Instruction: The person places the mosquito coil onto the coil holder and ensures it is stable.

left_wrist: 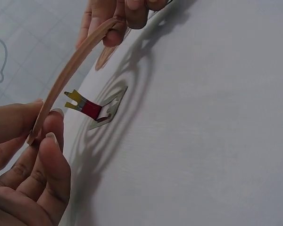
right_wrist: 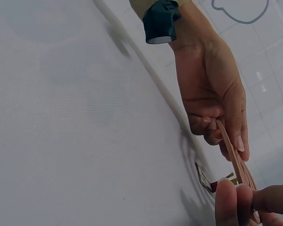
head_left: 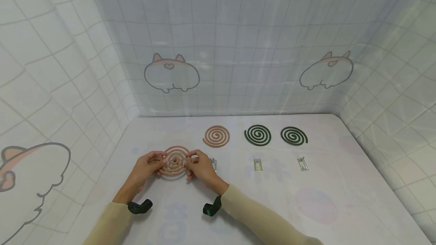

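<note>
Both hands hold a brown mosquito coil (head_left: 175, 155) level above the table, pinching it at opposite edges. My left hand (head_left: 145, 168) grips the left edge between thumb and fingers; my right hand (head_left: 203, 167) pinches the right edge. Beneath the coil (left_wrist: 68, 70), a small metal coil stand (left_wrist: 111, 110) lies on the table, its red-and-yellow forked prong bent upward. In the left wrist view the prong tip sits below the coil, with a gap between them. The coil's spiral shadow falls around the stand.
Behind lie another brown coil (head_left: 216, 136) and two dark green coils, one in the middle (head_left: 257, 135) and one at right (head_left: 294, 136). In front of them are three stands: one (head_left: 214, 164) partly behind my right hand, a yellowish one (head_left: 257, 165) and a silver one (head_left: 302, 164). Cloth walls surround the table.
</note>
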Action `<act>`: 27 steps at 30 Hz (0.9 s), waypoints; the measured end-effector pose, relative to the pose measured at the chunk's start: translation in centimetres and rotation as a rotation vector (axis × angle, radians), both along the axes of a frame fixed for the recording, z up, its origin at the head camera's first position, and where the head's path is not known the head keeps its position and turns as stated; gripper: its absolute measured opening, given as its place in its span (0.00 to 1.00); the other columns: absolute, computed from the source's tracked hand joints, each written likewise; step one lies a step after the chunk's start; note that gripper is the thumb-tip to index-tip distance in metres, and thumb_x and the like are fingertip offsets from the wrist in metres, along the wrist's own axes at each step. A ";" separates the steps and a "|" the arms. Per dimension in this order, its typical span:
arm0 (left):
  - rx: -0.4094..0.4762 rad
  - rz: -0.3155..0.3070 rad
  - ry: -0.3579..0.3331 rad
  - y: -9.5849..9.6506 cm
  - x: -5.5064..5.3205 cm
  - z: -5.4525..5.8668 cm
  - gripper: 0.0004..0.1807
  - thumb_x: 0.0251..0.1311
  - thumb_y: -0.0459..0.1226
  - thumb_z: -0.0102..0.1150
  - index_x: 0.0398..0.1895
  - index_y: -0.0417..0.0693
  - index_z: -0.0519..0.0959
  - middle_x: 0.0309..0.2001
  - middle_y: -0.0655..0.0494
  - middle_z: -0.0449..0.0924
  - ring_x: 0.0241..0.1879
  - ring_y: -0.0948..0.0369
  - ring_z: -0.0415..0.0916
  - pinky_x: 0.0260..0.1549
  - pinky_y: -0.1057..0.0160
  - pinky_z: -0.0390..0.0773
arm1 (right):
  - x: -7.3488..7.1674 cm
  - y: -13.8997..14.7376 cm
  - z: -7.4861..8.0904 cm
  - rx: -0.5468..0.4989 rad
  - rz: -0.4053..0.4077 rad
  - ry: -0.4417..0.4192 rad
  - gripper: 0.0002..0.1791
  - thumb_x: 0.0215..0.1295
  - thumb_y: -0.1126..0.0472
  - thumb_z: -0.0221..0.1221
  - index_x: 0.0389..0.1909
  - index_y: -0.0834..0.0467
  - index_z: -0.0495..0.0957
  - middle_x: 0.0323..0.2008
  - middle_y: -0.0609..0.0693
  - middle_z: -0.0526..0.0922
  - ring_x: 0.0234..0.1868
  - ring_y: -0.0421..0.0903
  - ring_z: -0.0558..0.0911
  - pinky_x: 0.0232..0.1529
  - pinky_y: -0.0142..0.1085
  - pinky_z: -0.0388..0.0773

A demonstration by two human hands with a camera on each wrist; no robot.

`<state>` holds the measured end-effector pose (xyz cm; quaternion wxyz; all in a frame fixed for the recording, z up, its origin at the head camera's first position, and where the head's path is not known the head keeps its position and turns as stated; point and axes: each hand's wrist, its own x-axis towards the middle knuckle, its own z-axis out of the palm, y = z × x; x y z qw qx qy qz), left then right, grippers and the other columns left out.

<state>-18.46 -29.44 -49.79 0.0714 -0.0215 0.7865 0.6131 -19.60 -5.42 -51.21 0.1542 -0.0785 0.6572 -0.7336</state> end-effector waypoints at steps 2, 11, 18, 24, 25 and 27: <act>0.005 -0.001 -0.009 0.0 0.1 -0.1 0.26 0.69 0.39 0.67 0.65 0.36 0.75 0.47 0.44 0.81 0.33 0.60 0.80 0.31 0.62 0.83 | 0.1 0.0 -0.1 -0.004 -0.003 -0.003 0.16 0.70 0.70 0.63 0.56 0.61 0.77 0.25 0.53 0.79 0.15 0.43 0.78 0.19 0.37 0.83; 0.022 0.002 0.015 -0.3 0.1 -0.2 0.26 0.69 0.39 0.67 0.65 0.37 0.75 0.47 0.44 0.81 0.33 0.60 0.81 0.31 0.62 0.83 | 0.1 -0.1 0.1 -0.017 -0.009 0.001 0.16 0.69 0.71 0.64 0.56 0.61 0.78 0.27 0.55 0.80 0.15 0.43 0.78 0.18 0.37 0.82; 0.010 -0.009 -0.010 -0.6 0.4 -0.2 0.27 0.70 0.38 0.66 0.66 0.34 0.73 0.49 0.42 0.81 0.32 0.60 0.82 0.31 0.63 0.82 | 0.0 -0.6 0.2 0.019 -0.016 0.006 0.15 0.70 0.69 0.64 0.56 0.61 0.78 0.29 0.55 0.82 0.15 0.42 0.78 0.19 0.39 0.83; 0.025 0.000 0.010 -0.7 0.6 -0.1 0.27 0.70 0.37 0.66 0.66 0.34 0.73 0.47 0.41 0.80 0.32 0.60 0.81 0.30 0.62 0.82 | -0.2 -0.7 0.1 0.025 -0.018 0.011 0.15 0.70 0.69 0.64 0.56 0.59 0.79 0.29 0.54 0.83 0.16 0.43 0.78 0.18 0.39 0.83; 0.027 0.007 0.014 -0.7 0.6 -0.1 0.27 0.69 0.38 0.66 0.66 0.34 0.73 0.47 0.41 0.80 0.32 0.60 0.80 0.30 0.62 0.82 | -0.2 -0.7 0.2 0.022 -0.018 0.014 0.15 0.70 0.69 0.64 0.56 0.59 0.79 0.30 0.54 0.83 0.16 0.43 0.78 0.18 0.39 0.83; 0.025 0.011 0.014 -0.7 0.6 -0.1 0.27 0.69 0.38 0.66 0.66 0.34 0.73 0.47 0.43 0.80 0.32 0.60 0.80 0.30 0.62 0.82 | -0.2 -0.8 0.3 0.025 -0.020 0.017 0.15 0.70 0.69 0.64 0.56 0.58 0.79 0.30 0.54 0.83 0.16 0.44 0.79 0.18 0.39 0.83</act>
